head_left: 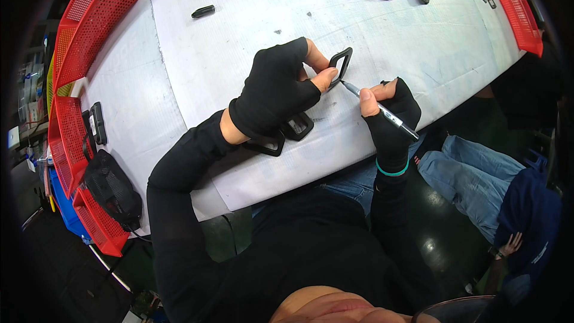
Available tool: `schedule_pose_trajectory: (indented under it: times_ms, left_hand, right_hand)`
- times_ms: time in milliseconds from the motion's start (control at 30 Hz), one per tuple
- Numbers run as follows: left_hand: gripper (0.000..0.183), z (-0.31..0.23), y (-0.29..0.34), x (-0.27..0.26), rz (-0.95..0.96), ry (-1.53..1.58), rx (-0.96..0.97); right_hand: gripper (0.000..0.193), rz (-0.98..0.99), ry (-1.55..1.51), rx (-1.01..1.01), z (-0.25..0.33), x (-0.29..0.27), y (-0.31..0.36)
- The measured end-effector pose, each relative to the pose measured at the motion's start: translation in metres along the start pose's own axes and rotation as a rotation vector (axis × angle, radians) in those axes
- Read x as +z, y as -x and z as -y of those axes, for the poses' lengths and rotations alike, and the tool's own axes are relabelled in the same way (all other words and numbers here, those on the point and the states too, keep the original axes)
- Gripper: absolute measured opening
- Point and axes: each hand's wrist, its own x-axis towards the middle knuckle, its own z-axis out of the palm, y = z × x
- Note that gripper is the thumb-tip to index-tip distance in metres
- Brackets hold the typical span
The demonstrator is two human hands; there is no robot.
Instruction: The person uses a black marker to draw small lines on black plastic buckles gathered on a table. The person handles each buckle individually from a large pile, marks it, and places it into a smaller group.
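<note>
Thumb and fingertip of my left hand (276,81) pinch the black rectangular frame (346,66), long axis slanting away rightward, its near end at the marker (385,113) tip my right hand (404,103) pinches.

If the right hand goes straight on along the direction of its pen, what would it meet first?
Most likely the frame in the left hand. The pen in the right hand points at the frame's lower part; its tip looks at or very near it, though depth is unclear.
</note>
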Motion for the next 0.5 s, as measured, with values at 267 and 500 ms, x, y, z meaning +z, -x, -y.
schedule_pose_trajectory:
  times_ms: [267,500]
  left_hand:
    - [0.015,0.0015,0.0004,-0.0009,0.011,-0.015,0.004]
    - [0.014,0.0004,0.0034,-0.0006,-0.012,-0.028,0.014]
  right_hand:
    - [0.016,0.013,0.02,-0.016,-0.0018,0.0005,-0.0007]
    - [0.016,-0.015,-0.047,-0.014,-0.0035,0.0016,0.0002]
